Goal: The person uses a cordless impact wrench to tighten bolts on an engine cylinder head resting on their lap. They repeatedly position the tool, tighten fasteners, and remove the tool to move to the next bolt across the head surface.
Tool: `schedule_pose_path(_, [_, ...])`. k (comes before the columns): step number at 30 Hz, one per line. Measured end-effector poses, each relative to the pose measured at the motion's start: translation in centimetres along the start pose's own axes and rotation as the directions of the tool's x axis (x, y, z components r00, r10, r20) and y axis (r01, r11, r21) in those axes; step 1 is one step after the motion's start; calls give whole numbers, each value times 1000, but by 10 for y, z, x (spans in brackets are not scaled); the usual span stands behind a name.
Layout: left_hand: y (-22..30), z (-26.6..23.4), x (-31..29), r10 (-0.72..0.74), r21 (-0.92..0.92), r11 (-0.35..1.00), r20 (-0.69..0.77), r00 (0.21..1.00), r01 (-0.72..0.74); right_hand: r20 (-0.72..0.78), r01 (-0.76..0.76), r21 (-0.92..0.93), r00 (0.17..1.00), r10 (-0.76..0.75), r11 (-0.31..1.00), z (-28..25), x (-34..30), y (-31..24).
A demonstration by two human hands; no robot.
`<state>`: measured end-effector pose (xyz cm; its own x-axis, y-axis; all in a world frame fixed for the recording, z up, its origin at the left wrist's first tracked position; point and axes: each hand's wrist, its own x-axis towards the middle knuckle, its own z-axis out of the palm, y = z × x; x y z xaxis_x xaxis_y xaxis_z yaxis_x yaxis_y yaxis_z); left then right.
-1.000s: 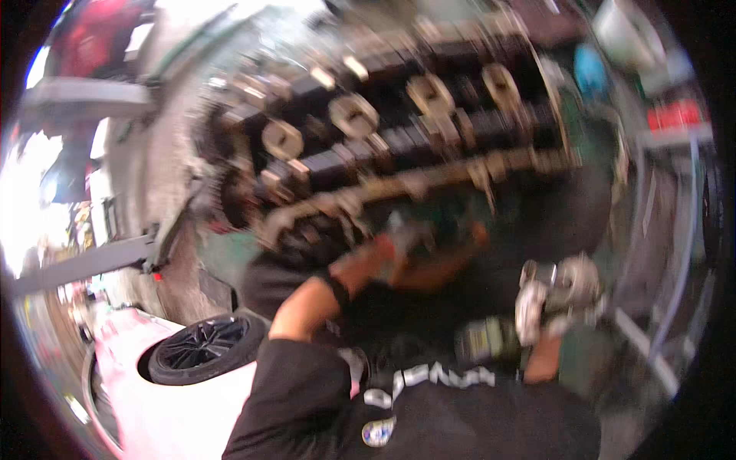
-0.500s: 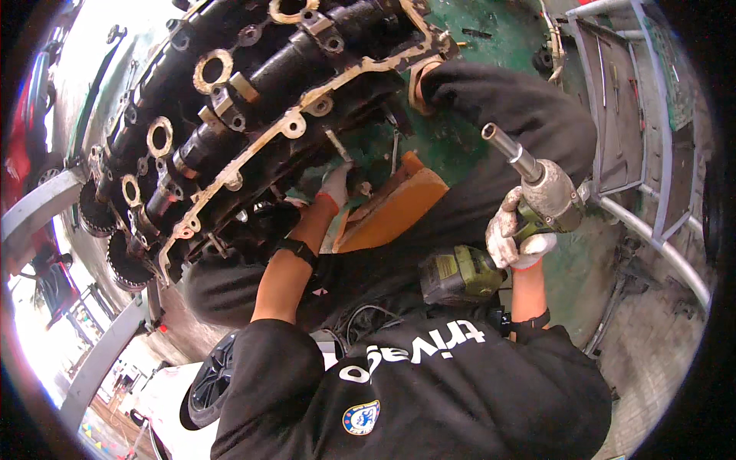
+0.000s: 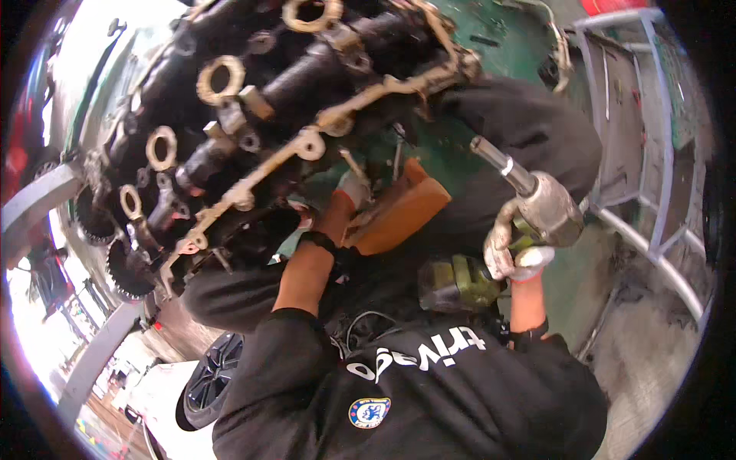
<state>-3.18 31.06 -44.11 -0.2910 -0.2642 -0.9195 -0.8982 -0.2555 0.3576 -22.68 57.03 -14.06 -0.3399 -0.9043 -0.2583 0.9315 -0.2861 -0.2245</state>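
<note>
My gloved left hand [image 3: 353, 192] is beneath the near edge of a black engine cylinder head [image 3: 261, 161] with pale mating faces. Its fingers are closed at the lower end of a slim metal bolt [image 3: 353, 164], partly hidden by blur. An orange-brown box [image 3: 406, 211] sits tilted just right of that hand. In my right hand [image 3: 506, 249], also gloved, a cordless impact wrench [image 3: 548, 211] is gripped by its handle. Its long socket [image 3: 506, 165] points up and left, toward the cylinder head, touching nothing. The green and black battery [image 3: 460, 284] lies close to my lap.
Grey metal stand bars [image 3: 46, 199] hold up the left end. Toothed sprockets [image 3: 126, 268] show there too. A wheel [image 3: 215, 379] is at lower left. A grey metal frame rack [image 3: 621, 130] stands on the right. My dark-trousered knee [image 3: 529, 123] is under the socket.
The cylinder head appears shifted right and down in view, and the picture is blurrier. My left hand has moved slightly right toward the box. The wrench's socket has swung slightly left and down.
</note>
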Motion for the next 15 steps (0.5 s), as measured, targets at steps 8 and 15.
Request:
schedule_pose_path(8, [8, 5, -2, 56, 195, 978, 60, 997, -66, -83, 12, -170, 996, -26, 985, -9, -10, 1])
schedule_pose_path(15, [10, 4, -1, 96, 254, 960, 82, 992, -114, 1, 17, -13, 1000, -17, 1000, -16, -14, 0])
